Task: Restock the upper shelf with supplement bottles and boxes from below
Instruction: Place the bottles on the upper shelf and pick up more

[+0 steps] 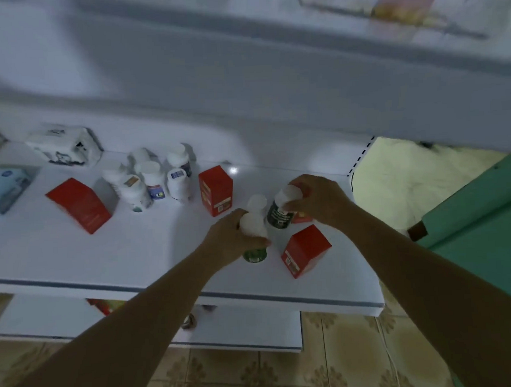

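As both reach over the shelf (133,253), left hand (230,239) clasps green-labelled bottle (254,252), right hand (320,201) grips dark bottle (279,214) from above

A cluster of white-capped bottles (153,178) is grouped upright at the left-centre of the white shelf (104,260). 3 red boxes stand apart on it: the left red box (80,204), the middle red box (215,189) just beside the cluster, and the front red box (304,250) near the shelf edge. A green-labelled bottle (252,227) is gripped by the left hand (227,239). A dark-labelled bottle (279,214), leaning, is held at its white cap by the right hand (319,199). A 4th red box (301,218) is partly hidden behind it.
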Motion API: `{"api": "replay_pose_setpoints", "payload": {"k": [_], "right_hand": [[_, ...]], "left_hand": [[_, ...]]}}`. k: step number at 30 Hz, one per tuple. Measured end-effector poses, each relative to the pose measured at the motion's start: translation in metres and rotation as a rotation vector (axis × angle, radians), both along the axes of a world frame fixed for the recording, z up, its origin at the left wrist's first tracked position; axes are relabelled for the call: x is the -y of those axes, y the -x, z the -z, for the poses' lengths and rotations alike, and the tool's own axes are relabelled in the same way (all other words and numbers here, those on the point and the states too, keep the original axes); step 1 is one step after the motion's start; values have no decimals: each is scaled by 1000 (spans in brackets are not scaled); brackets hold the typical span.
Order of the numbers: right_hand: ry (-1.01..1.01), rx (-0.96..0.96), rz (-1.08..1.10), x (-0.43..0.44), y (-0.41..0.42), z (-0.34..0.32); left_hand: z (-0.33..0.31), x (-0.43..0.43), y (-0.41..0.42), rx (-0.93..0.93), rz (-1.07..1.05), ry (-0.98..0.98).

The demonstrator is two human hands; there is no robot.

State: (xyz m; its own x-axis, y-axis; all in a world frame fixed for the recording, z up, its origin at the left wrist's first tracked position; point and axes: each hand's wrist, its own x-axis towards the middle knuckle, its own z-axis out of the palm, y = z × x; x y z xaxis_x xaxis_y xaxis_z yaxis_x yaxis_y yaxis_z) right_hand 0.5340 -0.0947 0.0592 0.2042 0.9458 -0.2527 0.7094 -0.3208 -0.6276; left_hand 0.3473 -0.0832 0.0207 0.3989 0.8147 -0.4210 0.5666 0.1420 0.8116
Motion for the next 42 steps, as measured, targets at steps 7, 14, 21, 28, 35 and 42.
{"api": "replay_pose_setpoints", "payload": {"k": [7,14,21,28,35,42], "right_hand": [[-75,-567,93,36,44,-65],[-154,-799,114,102,143,-120],[-257,-865,119,163,245,-173],[-352,-997,90,193,313,-243],[-485,-1037,66,200,342,-294],[-528,-990,-34,209,346,-310]], "left_hand": [[-70,19,68,427,-113,186],[-133,60,145,577,-88,209],[-200,111,229,607,107,118],[-274,138,289,702,203,269],[-326,146,312,674,47,-102],[-349,159,313,810,175,-144]]}}
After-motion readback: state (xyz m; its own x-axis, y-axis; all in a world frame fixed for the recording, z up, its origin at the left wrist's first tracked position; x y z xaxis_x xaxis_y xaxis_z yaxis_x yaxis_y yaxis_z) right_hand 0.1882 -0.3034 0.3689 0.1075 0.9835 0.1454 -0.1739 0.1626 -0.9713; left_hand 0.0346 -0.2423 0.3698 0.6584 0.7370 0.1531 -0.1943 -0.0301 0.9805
